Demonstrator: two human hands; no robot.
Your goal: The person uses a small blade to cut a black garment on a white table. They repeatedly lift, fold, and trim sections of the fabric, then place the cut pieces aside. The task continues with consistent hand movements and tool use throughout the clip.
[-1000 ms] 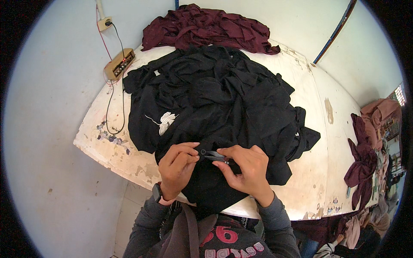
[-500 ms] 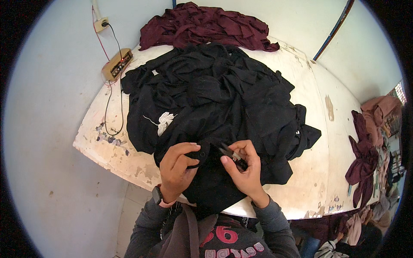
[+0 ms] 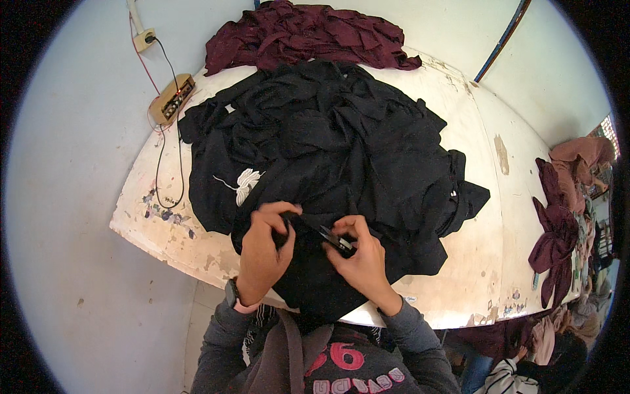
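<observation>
A big heap of black fabric (image 3: 328,138) covers the middle of the table. My left hand (image 3: 266,246) pinches a fold of it near the front edge, with thumb and fingers closed on the cloth. In my right hand (image 3: 361,256) is a small pair of thread snips (image 3: 338,241), with the blades pointing up and left toward the pinched fold. Whether the blades touch the cloth I cannot tell. On the left part of the heap lies a bundle of white thread (image 3: 247,185).
Maroon fabric (image 3: 308,36) is piled at the far edge of the worn white table (image 3: 453,295); more maroon cloth (image 3: 554,230) lies at the right. An extension socket box (image 3: 172,98) with cables stands by the left wall. Another person's striped sleeve (image 3: 505,377) shows at lower right.
My left hand has shifted slightly up and its grip on the black fabric has turned. The right hand has moved a little left with the snips, closer to the pinched fold.
</observation>
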